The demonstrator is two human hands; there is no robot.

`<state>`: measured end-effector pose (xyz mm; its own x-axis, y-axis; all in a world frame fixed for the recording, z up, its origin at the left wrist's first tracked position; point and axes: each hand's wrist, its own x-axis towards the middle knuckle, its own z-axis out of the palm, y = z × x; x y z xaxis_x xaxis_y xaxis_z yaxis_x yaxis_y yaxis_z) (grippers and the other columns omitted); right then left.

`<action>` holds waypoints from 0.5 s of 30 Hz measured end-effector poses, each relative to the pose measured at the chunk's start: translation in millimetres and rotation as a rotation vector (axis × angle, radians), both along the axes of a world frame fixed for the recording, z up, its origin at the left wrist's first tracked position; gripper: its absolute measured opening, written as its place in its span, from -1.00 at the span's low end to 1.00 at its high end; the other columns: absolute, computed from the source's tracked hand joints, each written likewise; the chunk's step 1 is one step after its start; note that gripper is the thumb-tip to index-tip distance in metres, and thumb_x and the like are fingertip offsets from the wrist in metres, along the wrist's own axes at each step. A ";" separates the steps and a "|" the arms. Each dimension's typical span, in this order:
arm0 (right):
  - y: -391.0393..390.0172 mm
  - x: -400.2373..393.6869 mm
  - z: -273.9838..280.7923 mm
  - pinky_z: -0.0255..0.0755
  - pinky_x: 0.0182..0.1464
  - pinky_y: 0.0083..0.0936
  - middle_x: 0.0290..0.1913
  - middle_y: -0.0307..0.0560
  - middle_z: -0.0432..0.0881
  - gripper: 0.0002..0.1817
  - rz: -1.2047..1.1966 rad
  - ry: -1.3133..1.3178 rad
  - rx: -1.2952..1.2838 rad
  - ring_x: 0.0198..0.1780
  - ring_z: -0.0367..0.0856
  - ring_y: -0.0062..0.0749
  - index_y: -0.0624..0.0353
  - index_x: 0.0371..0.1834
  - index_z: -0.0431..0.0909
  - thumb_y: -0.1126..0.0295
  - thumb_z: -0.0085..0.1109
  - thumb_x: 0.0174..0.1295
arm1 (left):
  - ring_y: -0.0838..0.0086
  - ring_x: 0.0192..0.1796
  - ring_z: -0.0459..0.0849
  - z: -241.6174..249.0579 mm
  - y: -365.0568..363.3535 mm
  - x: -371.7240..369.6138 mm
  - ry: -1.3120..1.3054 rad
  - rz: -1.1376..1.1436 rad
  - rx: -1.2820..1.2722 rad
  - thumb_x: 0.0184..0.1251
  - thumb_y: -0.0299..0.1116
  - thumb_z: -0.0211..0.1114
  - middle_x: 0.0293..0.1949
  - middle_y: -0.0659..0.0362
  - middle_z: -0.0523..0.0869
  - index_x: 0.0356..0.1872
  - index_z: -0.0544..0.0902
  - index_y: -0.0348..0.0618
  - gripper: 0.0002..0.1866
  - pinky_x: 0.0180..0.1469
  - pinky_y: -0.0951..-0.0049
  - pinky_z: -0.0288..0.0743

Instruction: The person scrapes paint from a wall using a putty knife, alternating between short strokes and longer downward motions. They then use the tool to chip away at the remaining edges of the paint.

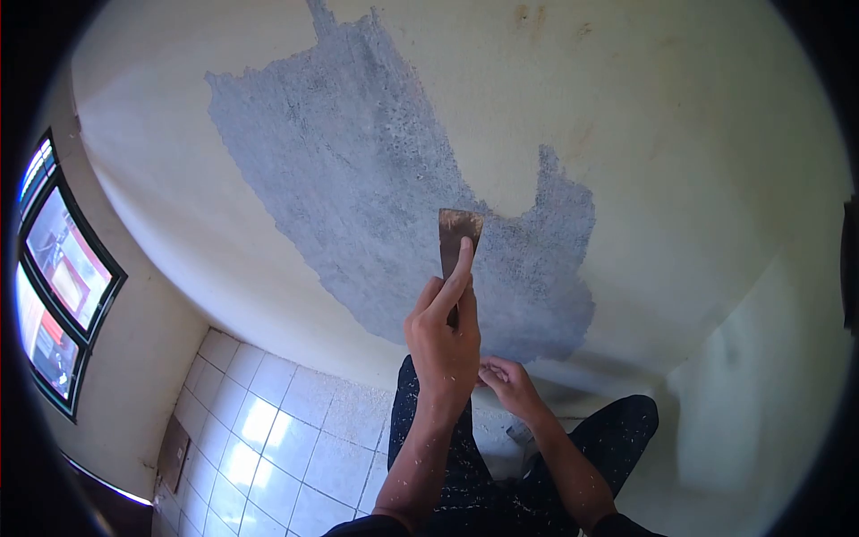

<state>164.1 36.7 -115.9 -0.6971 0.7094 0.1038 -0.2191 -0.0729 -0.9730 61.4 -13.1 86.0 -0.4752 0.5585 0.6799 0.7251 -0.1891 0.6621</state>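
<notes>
My left hand point(443, 345) is closed round a scraper point(458, 224), its index finger stretched along the flat, worn metal blade. The blade's wide end points up and lies at the edge between a bare grey patch point(358, 170) and the cream paint point(501, 170) of the wall. Lower and to the right is my right hand point(508, 380), fingers curled in, near my knees; whatever it may hold is hidden. Pale flecks dot both forearms and my dark trousers point(617, 438). Most of the scraper's handle is covered by my left hand.
White floor tiles point(309, 434) run along the wall's foot at lower left, with pale crumbs near the wall. A dark-framed window point(76, 277) is at far left. Another wall surface point(743, 376) meets this one at right. A small dark object point(519, 435) lies between my legs.
</notes>
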 end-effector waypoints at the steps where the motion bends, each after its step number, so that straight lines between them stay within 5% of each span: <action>1: -1.0 -0.9 0.2 0.62 0.27 -0.41 0.00 0.02 0.82 -0.61 -0.015 0.010 -0.008 0.08 0.79 -0.35 0.36 0.27 0.66 0.24 0.08 0.69 | 0.67 -0.42 0.24 -1.3 4.3 -2.4 0.013 0.006 0.001 0.57 -0.61 0.28 -0.52 0.32 0.39 0.43 0.68 0.13 -0.49 -0.38 0.48 0.21; 15: -5.6 1.1 -5.2 0.61 0.23 -0.42 0.00 0.01 0.82 -0.62 0.022 -0.006 -0.012 0.06 0.77 -0.39 0.34 0.26 0.67 0.24 0.08 0.69 | 0.62 -0.45 0.29 -4.2 11.0 -13.2 0.052 0.024 -0.007 0.55 -0.60 0.29 -0.52 0.28 0.41 0.42 0.69 0.14 -0.49 -0.36 0.43 0.30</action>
<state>165.2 31.1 -121.0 -0.7132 0.6950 0.0914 -0.2119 -0.0895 -0.9732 48.2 -2.0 81.8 -0.4526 0.5522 0.7002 0.7626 -0.1673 0.6248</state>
